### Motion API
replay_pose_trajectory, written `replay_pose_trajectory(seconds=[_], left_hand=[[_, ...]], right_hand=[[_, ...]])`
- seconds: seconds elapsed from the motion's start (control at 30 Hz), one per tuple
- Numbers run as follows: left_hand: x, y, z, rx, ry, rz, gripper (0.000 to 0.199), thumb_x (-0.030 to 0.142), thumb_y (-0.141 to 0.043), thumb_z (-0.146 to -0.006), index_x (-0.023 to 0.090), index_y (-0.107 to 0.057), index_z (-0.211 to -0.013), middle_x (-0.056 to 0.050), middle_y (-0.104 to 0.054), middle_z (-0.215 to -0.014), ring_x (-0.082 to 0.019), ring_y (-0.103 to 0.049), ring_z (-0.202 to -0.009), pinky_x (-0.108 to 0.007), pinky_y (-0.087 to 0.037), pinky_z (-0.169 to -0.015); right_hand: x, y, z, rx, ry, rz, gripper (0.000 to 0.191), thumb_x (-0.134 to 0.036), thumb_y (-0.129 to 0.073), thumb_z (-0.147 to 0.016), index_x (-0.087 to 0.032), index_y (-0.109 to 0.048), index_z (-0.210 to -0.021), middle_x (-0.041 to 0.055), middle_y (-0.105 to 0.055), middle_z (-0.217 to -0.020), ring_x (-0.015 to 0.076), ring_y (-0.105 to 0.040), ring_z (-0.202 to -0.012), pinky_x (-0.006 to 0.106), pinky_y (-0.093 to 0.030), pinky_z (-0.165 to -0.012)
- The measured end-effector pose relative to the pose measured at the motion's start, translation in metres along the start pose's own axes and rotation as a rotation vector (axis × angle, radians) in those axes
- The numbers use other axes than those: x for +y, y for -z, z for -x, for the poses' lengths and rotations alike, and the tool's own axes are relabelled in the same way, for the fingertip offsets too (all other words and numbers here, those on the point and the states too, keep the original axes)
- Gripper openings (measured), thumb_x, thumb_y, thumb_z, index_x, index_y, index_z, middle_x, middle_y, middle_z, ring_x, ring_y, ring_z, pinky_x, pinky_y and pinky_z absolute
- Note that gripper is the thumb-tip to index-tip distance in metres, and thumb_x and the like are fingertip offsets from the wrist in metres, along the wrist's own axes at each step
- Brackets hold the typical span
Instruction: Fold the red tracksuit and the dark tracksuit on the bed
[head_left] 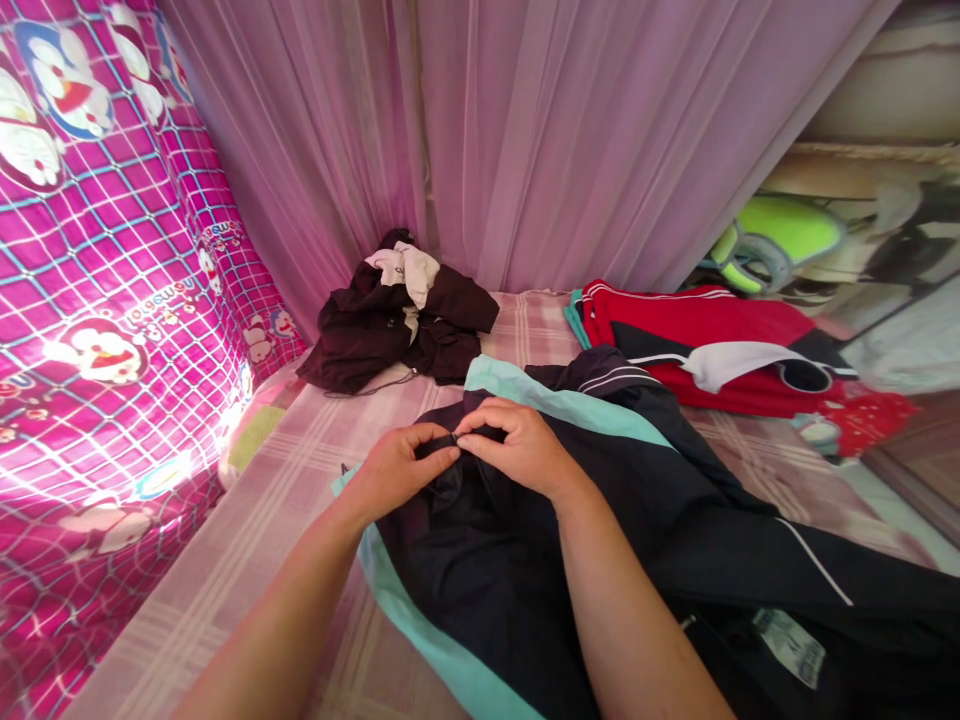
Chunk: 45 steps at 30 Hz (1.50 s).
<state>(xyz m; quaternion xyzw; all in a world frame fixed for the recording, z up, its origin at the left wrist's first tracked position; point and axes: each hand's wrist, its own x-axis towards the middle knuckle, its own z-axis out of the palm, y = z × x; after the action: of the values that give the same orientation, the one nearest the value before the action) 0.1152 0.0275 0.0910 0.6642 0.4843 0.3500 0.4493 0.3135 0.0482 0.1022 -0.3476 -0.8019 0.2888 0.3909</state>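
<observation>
A black jacket (480, 560) with light turquoise panels is spread over the plaid bed sheet in front of me. Near its upper edge, my left hand (401, 462) pinches a bit of the dark fabric between thumb and forefinger. My right hand (517, 440) pinches at the same spot, its fingertips touching or almost touching those of the left. The small part between the fingertips is too small to make out. More dark clothing with white piping (814, 565) lies to the right, with a pale printed patch (789, 645) at the lower right.
A dark brown crumpled garment (360, 330) with a white piece on top lies at the back left. Folded red and black clothing (712, 325) is at the back right. Mauve curtains (525, 130) hang behind, and pink patterned cloth (112, 280) hangs on the left.
</observation>
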Motion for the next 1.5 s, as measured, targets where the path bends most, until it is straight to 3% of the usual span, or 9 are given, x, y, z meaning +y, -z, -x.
replay_pose_trajectory(seconds=[0.47, 0.7, 0.93, 1.07, 1.2, 1.27, 1.37, 1.5], left_hand=[[0.001, -0.001, 0.003, -0.107, 0.097, 0.164, 0.034, 0.049, -0.070, -0.075, 0.016, -0.065, -0.079, 0.001, -0.058, -0.070, -0.012, -0.051, -0.066, -0.024, -0.041, -0.060], [0.003, -0.010, 0.001, 0.061, 0.084, 0.264, 0.041, 0.055, -0.070, -0.076, 0.017, -0.068, -0.089, 0.001, -0.062, -0.075, -0.011, -0.052, -0.068, -0.023, -0.042, -0.063], [0.002, -0.008, -0.002, 0.075, 0.242, 0.615, 0.040, 0.047, -0.085, -0.062, 0.017, -0.069, -0.083, 0.001, -0.069, -0.074, -0.009, -0.058, -0.065, -0.022, -0.045, -0.065], [0.002, -0.005, -0.002, 0.055, 0.307, 0.739, 0.041, 0.041, -0.090, -0.056, 0.017, -0.071, -0.083, 0.001, -0.071, -0.075, -0.009, -0.060, -0.065, -0.020, -0.046, -0.065], [0.002, -0.001, -0.001, 0.024, 0.287, 0.756, 0.034, 0.036, -0.088, -0.061, 0.016, -0.071, -0.082, 0.001, -0.070, -0.073, -0.009, -0.061, -0.065, -0.019, -0.047, -0.064], [0.001, 0.001, -0.001, 0.030, 0.248, 0.868, 0.032, 0.034, -0.089, -0.061, 0.016, -0.070, -0.079, 0.002, -0.068, -0.071, -0.009, -0.061, -0.064, -0.021, -0.050, -0.067], [0.001, -0.003, -0.002, 0.034, 0.222, 1.050, 0.029, 0.034, -0.088, -0.062, 0.016, -0.069, -0.077, 0.002, -0.066, -0.067, -0.010, -0.062, -0.065, -0.024, -0.054, -0.074], [0.000, -0.016, -0.003, -0.020, 0.283, 0.987, 0.027, 0.032, -0.086, -0.065, 0.014, -0.071, -0.079, -0.002, -0.069, -0.072, -0.011, -0.064, -0.066, -0.020, -0.051, -0.063]], right_hand=[[0.002, -0.010, -0.005, 0.195, 0.135, 0.106, 0.011, -0.022, -0.063, -0.088, -0.023, -0.067, -0.077, 0.0015, -0.067, -0.077, 0.0179, -0.061, -0.079, 0.033, -0.047, -0.079], [0.005, -0.007, -0.003, 0.203, 0.082, 0.041, 0.008, -0.023, -0.065, -0.086, -0.023, -0.068, -0.079, 0.0016, -0.068, -0.079, 0.0181, -0.063, -0.079, 0.032, -0.048, -0.078], [0.011, -0.004, 0.000, 0.067, -0.013, -0.087, 0.030, -0.019, -0.046, -0.091, -0.022, -0.071, -0.107, 0.0055, -0.071, -0.103, 0.0188, -0.065, -0.100, 0.035, -0.048, -0.093], [0.012, -0.006, 0.002, 0.035, -0.105, -0.180, 0.037, -0.021, -0.054, -0.086, -0.023, -0.061, -0.123, 0.0023, -0.073, -0.098, 0.0172, -0.067, -0.092, 0.033, -0.049, -0.089], [0.009, -0.007, 0.002, 0.044, -0.199, -0.230, 0.020, -0.025, -0.061, -0.081, -0.021, -0.064, -0.100, -0.0007, -0.071, -0.080, 0.0147, -0.065, -0.073, 0.028, -0.049, -0.072], [0.006, -0.005, 0.002, 0.054, -0.213, -0.225, 0.011, -0.027, -0.063, -0.080, -0.021, -0.065, -0.089, -0.0014, -0.068, -0.073, 0.0136, -0.062, -0.067, 0.026, -0.047, -0.066], [0.000, -0.003, 0.001, 0.067, -0.199, -0.225, 0.011, -0.028, -0.063, -0.079, -0.020, -0.066, -0.086, -0.0022, -0.065, -0.069, 0.0127, -0.059, -0.063, 0.025, -0.046, -0.062], [-0.001, -0.003, 0.000, 0.084, -0.204, -0.241, 0.010, -0.028, -0.062, -0.078, -0.021, -0.066, -0.084, -0.0020, -0.065, -0.071, 0.0122, -0.058, -0.063, 0.025, -0.045, -0.062]])
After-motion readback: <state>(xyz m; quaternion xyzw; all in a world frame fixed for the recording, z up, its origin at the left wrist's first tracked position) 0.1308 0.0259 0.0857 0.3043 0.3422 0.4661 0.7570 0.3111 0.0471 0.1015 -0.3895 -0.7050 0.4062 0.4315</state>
